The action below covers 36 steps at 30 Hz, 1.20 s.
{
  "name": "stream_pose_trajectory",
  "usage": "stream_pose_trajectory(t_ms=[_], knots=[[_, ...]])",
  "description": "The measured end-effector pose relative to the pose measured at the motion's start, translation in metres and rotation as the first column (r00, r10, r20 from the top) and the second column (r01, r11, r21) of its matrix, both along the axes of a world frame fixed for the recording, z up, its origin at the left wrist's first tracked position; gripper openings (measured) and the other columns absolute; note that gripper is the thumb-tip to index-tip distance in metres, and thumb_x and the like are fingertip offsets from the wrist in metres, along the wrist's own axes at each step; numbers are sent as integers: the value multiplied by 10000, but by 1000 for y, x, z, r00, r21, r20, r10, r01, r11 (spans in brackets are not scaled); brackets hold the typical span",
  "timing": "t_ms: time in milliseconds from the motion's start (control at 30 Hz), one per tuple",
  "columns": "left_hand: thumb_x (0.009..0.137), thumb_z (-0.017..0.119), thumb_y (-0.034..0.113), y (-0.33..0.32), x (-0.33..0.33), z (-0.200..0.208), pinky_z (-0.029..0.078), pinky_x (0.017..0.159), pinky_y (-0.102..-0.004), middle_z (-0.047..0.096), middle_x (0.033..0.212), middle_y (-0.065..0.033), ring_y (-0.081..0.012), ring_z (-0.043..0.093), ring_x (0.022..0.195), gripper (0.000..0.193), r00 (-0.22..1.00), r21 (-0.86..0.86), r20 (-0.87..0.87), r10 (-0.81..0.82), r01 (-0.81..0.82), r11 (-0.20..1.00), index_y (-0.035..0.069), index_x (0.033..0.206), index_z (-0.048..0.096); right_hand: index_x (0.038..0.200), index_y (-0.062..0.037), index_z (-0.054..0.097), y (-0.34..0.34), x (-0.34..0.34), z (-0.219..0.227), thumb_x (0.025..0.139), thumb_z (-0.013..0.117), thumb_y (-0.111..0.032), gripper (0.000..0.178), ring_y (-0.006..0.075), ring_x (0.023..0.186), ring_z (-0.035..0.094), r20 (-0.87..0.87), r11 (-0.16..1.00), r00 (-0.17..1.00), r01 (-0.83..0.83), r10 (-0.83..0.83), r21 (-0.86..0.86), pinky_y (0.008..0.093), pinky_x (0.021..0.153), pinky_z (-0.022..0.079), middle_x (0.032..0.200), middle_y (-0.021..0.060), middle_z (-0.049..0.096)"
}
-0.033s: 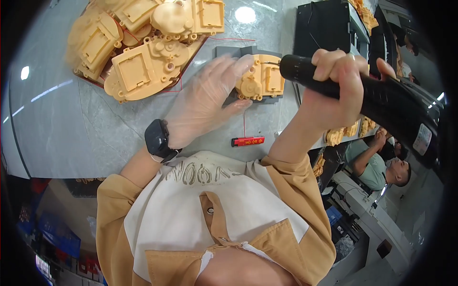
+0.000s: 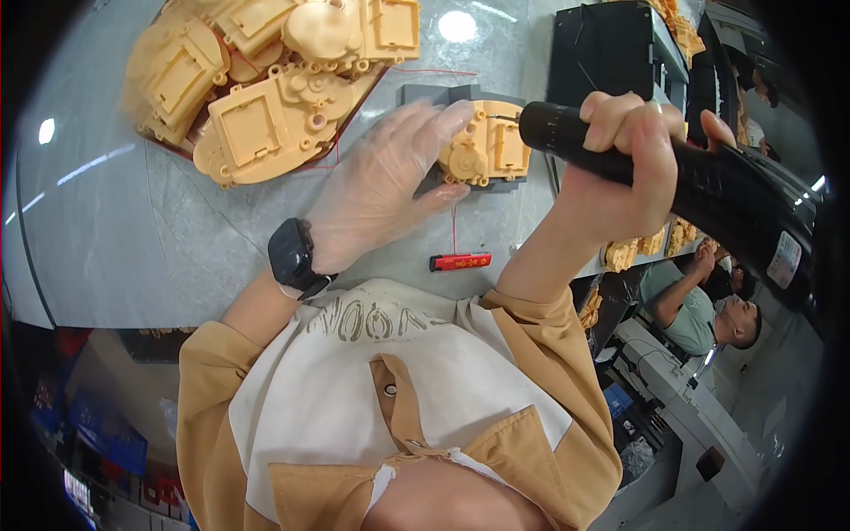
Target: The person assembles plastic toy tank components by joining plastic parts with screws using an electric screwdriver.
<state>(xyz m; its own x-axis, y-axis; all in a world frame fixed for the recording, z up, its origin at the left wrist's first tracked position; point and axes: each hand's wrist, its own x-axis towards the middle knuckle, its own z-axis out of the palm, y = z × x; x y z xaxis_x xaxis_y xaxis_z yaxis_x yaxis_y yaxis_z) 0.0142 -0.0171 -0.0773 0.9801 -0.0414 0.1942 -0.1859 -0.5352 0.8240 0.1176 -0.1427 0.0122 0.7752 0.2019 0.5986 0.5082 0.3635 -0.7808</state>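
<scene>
The right hand (image 2: 629, 159) is closed around the barrel of a black handheld driver (image 2: 562, 131). The gloved left hand (image 2: 381, 181) is spread, thumb and forefinger bracketing the left end of a yellow plastic housing (image 2: 482, 155). The housing sits on a grey fixture (image 2: 425, 92); tip contact with it cannot be confirmed from this angle. Treat the housing as probably light, stiff and smooth, its thin posts breakable; hold by the outer side walls.
</scene>
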Motion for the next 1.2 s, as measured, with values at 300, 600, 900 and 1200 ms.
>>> stream_pose_trajectory(t_ms=[300,600,900,1200], knots=[[703,721,251,2,0,0,386,955,-389,451,1276,-93,-292,431,1162,703,999,36,-29,14,-12,999,123,1296,366,1091,28,326,21,2,-9,730,595,67,451,111,450,510,-53,999,998,33,-31,29,265,451,450,609,68,575],[761,662,333,1,1,-2,354,939,-425,488,1160,-173,-323,439,1098,688,996,-189,-42,73,-80,979,91,1312,328,1082,-27,331,25,9,-9,739,518,121,417,156,419,432,-69,981,985,-162,156,-106,330,491,423,594,109,508],[799,625,242,-7,9,12,345,899,-446,545,1026,-135,-298,511,962,577,984,41,-13,180,-179,983,57,1282,368,1047,-36,365,17,12,-9,740,539,122,387,145,440,457,-60,970,997,-65,52,-236,312,495,423,608,92,529],[767,631,152,-11,33,20,442,806,-327,556,985,-135,-208,534,973,535,873,-500,-482,-78,-201,842,14,1223,390,819,-44,489,-41,-20,16,745,484,-108,98,151,529,403,175,986,978,132,-113,-105,340,609,385,596,51,396]])
